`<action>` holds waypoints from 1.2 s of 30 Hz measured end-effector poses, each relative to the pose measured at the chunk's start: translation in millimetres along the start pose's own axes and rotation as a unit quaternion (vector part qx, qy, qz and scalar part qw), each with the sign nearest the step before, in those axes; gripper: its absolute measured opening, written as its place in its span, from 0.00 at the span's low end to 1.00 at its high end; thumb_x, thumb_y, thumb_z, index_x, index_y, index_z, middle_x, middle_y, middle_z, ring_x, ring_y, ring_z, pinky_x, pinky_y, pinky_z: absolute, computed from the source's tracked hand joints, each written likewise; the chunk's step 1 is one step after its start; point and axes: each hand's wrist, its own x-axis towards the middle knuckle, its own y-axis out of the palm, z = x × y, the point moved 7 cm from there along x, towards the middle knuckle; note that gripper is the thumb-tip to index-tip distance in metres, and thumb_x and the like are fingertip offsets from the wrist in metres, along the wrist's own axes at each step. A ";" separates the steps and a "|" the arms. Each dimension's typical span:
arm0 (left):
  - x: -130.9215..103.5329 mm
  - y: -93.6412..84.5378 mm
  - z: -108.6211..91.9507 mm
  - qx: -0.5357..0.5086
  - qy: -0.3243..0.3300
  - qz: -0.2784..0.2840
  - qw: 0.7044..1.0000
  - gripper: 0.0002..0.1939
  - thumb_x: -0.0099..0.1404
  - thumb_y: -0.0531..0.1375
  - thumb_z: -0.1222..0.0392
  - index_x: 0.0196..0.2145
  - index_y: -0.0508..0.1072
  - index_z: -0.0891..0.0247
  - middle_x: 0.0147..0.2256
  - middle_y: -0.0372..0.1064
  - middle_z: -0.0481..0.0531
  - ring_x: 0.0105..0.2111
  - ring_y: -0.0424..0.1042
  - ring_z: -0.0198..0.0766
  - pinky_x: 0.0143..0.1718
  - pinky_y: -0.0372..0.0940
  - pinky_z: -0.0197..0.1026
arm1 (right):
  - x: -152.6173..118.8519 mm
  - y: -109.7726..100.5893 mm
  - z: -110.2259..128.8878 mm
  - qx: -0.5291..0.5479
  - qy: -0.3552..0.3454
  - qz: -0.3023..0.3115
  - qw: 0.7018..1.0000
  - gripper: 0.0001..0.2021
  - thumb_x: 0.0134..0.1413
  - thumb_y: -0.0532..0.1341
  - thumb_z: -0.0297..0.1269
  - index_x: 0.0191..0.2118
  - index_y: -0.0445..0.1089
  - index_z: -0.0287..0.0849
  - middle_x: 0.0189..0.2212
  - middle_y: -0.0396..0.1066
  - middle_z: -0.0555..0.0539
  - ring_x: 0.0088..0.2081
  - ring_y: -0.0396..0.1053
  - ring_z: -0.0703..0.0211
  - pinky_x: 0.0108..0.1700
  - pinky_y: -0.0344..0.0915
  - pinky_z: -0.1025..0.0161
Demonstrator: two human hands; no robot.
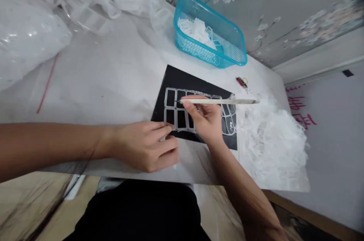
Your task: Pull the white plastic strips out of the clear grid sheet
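Note:
A translucent plastic sheet with rows of rectangular openings lies on a black board before me. My left hand is closed, its index finger and thumb at the sheet's lower left corner, the other fingers curled. Between the thumb and fingers of my right hand is a long, slim, whitish pen-like tool. Its dark, thin tip points left, over the bar between the first openings of the upper row. I cannot tell whether the tip touches the sheet. My right hand hides the sheet's middle.
Behind the board stands a blue basket holding white plastic pieces. A heap of clear plastic scraps spreads at the right. Near it lies a small red object with a ring. Bulky clear plastic bags fill the far left.

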 end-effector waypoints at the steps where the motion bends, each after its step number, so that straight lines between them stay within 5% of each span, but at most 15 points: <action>1: 1.8 1.0 -1.9 0.007 -0.002 0.004 1.000 0.12 0.77 0.59 0.49 0.45 0.75 0.60 0.43 0.78 0.56 0.46 0.78 0.46 0.56 0.74 0.48 | 1.9 6.9 -3.5 -0.016 -0.009 0.024 1.000 0.04 0.63 0.69 0.42 0.39 0.83 0.52 0.39 0.84 0.50 0.38 0.79 0.54 0.45 0.77 0.54; 5: 9.4 2.2 0.3 0.083 0.007 0.006 0.997 0.08 0.75 0.58 0.56 0.42 0.74 0.61 0.40 0.78 0.56 0.46 0.80 0.48 0.56 0.75 0.50 | 0.4 20.6 -9.5 -0.044 -0.053 0.073 0.995 0.04 0.65 0.67 0.36 0.40 0.82 0.51 0.40 0.84 0.49 0.44 0.79 0.51 0.50 0.77 0.51; 10: 7.5 -4.6 -7.8 0.191 0.090 -0.057 0.976 0.05 0.70 0.58 0.69 0.36 0.73 0.64 0.33 0.78 0.56 0.42 0.83 0.53 0.45 0.80 0.47 | -1.6 19.5 -8.1 -0.060 -0.062 0.085 0.993 0.05 0.66 0.68 0.34 0.41 0.82 0.51 0.40 0.84 0.50 0.43 0.79 0.51 0.51 0.76 0.50; 28: 14.9 -5.3 -2.3 0.204 0.093 -0.034 0.974 0.07 0.72 0.58 0.69 0.35 0.72 0.63 0.32 0.77 0.53 0.42 0.83 0.51 0.47 0.80 0.48 | -2.2 23.7 -8.5 -0.078 -0.090 0.084 0.989 0.08 0.67 0.67 0.31 0.44 0.82 0.53 0.41 0.85 0.53 0.43 0.78 0.53 0.49 0.76 0.51; 36: 15.8 -0.5 5.8 0.194 0.081 -0.034 0.977 0.08 0.73 0.55 0.71 0.35 0.70 0.65 0.33 0.79 0.60 0.42 0.83 0.51 0.45 0.79 0.44 | -0.7 20.6 4.2 -0.144 -0.169 0.108 0.969 0.09 0.69 0.63 0.28 0.42 0.79 0.50 0.39 0.85 0.51 0.39 0.75 0.54 0.46 0.74 0.51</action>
